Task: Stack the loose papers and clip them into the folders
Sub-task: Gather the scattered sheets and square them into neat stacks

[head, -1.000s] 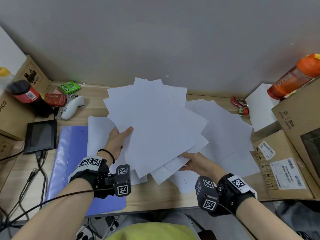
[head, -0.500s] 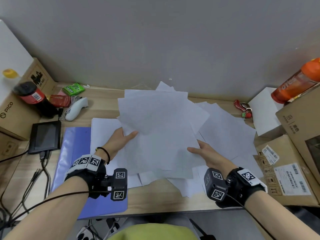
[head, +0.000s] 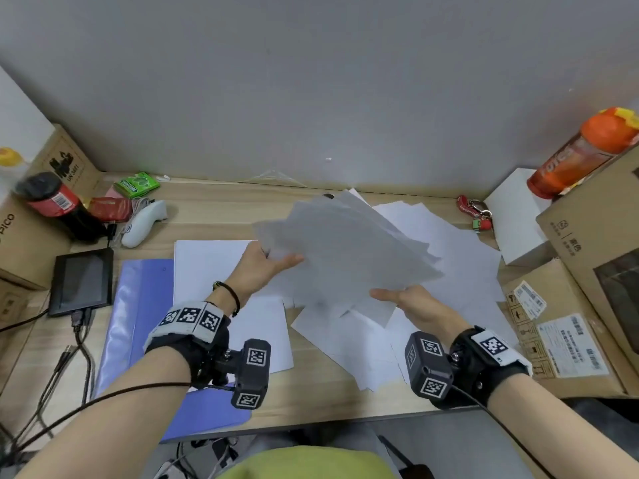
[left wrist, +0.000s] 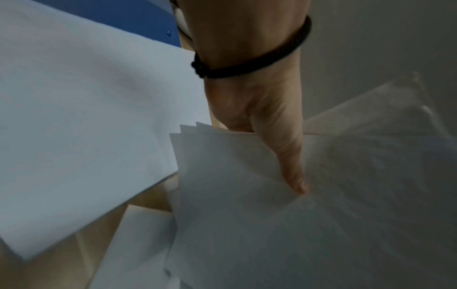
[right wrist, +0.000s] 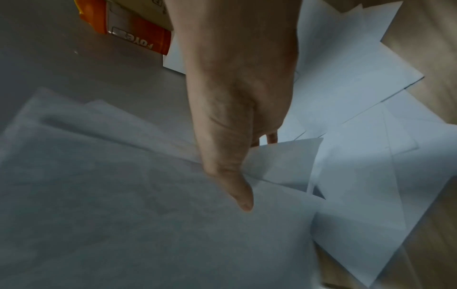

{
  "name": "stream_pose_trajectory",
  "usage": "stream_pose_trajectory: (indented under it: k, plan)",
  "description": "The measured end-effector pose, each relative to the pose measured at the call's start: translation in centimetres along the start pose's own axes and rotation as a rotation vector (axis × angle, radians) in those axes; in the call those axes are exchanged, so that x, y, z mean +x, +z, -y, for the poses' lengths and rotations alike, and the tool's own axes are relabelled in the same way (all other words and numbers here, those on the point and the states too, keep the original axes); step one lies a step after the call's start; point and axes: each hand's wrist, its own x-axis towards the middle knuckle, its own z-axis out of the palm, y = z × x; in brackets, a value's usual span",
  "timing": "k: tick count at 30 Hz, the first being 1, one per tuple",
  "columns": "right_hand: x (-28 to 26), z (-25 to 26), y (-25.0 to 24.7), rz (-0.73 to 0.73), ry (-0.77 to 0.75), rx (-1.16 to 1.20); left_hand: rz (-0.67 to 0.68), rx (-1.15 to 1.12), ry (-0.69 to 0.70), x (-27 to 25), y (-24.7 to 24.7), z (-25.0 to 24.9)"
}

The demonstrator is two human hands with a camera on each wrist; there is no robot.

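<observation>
Left hand and right hand each pinch one edge of a fanned sheaf; unaligned sheets may slip onto the worktop.

White papers, blue folder, orange bottle, light wood desk

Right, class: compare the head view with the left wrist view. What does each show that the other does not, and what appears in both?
Only the head view shows the right hand gripping the raised sheaf's near edge, the orange bottle, the cardboard boxes, the white controller and the small screen.

Only the left wrist view shows, close up, the staggered corners of the sheets beside the thumb.

Both show the left hand pinching the sheaf of papers, the black wrist cord and the blue folder.
</observation>
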Motion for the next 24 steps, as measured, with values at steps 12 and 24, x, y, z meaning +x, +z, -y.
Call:
stream_pose_trajectory:
  k: [12, 24]
  plan:
    - [-1.6, 0.0, -0.3, -0.079, -0.109, 0.215, -0.049, 0.051, 0.025, -1.3, 1.7, -0.7]
    - [-1.0, 1.6, -0.7, -0.139, -0.167, 0.135, 0.078, 0.085, -0.071, -1.0, 3.3, -2.6]
